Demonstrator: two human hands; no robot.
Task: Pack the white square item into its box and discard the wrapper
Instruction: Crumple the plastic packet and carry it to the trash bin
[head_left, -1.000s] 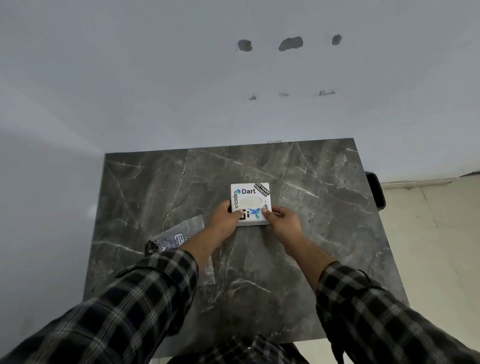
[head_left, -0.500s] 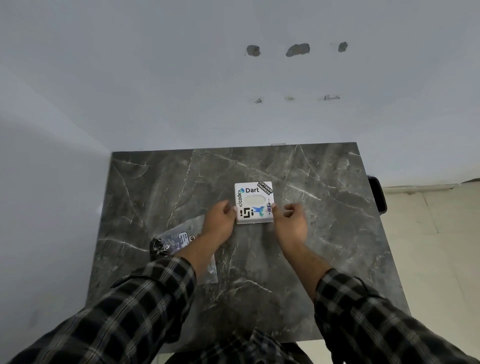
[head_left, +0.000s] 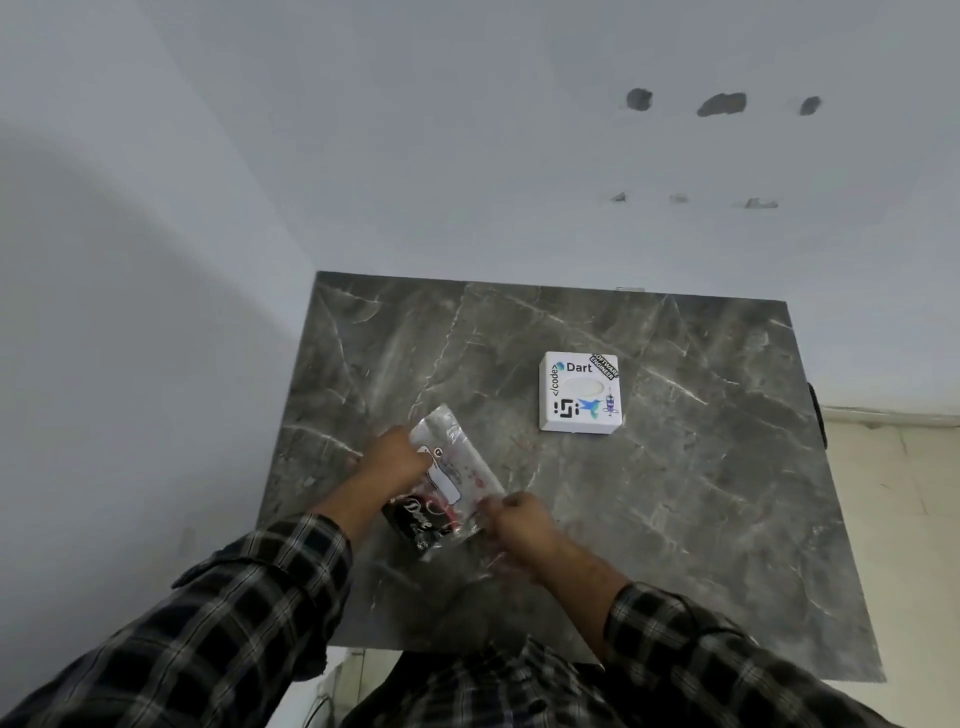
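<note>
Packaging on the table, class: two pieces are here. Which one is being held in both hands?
The clear plastic wrapper, near the table's front-left, gripped by the left hand and right hand. The white stickered box lies untouched farther back.

A dark grey marble-patterned table (head_left: 701, 493) with pale veins fills the centre and lower right of the frame, and its far edge meets a plain pale wall (head_left: 415, 130). In the upper right of the frame the wall has three dark patches (head_left: 721, 104) in a row, with three smaller marks (head_left: 761, 202) below them. At the right edge a small dark object (head_left: 818, 415), too little visible to identify, sticks out from behind the table, above a beige floor (head_left: 904, 519).
</note>
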